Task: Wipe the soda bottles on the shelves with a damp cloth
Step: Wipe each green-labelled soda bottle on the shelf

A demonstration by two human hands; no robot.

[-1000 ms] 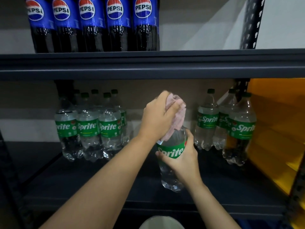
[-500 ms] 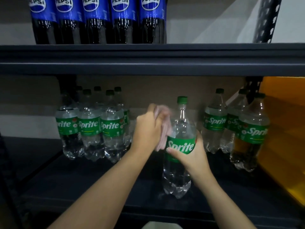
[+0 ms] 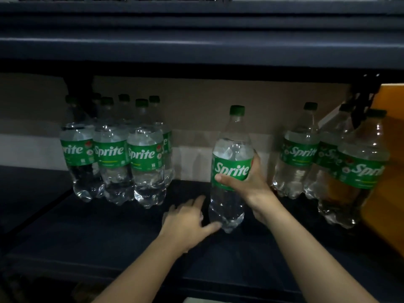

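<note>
On the dark shelf (image 3: 91, 232), a clear Sprite bottle (image 3: 230, 171) stands alone between the bottle cluster (image 3: 113, 154) to its left and the bottle group (image 3: 328, 156) to its right, long axis upright, green cap up, label toward the camera. The right hand (image 3: 244, 178) grasps its label band. The left hand (image 3: 188, 219), fingers spread, touches the bottle's base; no cloth is visible, so I judge this bottle is being set back, and the next move calls for cloth and another bottle.

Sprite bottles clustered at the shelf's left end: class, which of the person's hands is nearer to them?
Left. The left hand lies just right of the cluster; the right hand grips the lone Sprite bottle farther right.
</note>
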